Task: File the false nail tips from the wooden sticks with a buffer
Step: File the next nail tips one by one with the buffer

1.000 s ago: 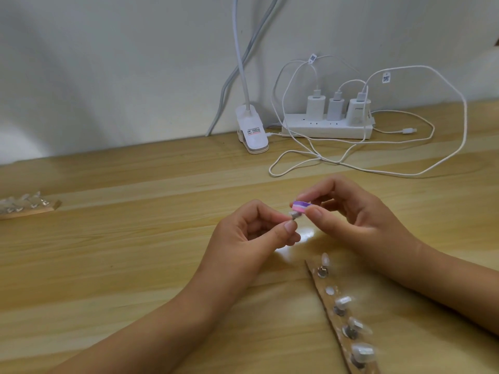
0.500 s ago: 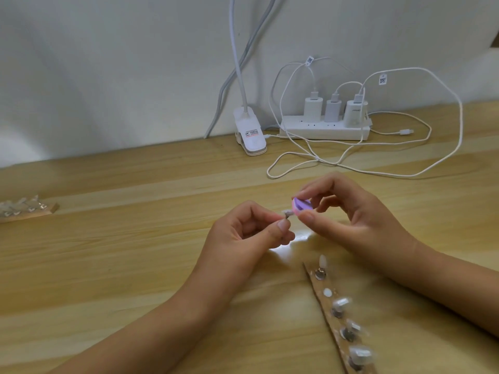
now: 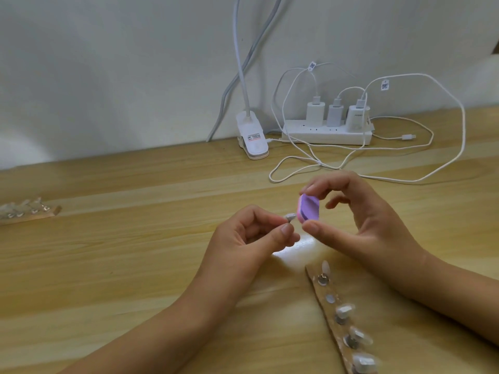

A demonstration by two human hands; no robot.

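1. At the far left of the desk (image 3: 108, 265), a wooden stick (image 3: 40, 213) carrying clear tips is cut off by the frame edge. Its tips blur together.
2. The left hand (image 3: 251, 238) pinches a small false nail tip (image 3: 290, 217) between thumb and forefinger, and the fingers hide most of it.
3. Behind, a white lamp clip (image 3: 252, 139) bears a label whose red and black print is too small to read.
4. The purple buffer (image 3: 308, 207) stands on edge just beside the tip; whether they touch is unclear. The right hand (image 3: 359, 225) grips it, thumb below and forefinger above.
5. On the power strip (image 3: 326, 133), faint lettering on the right-most charger (image 3: 357, 117) is illegible.
6. A second wooden stick (image 3: 330, 317), with more tips, runs off the bottom edge.
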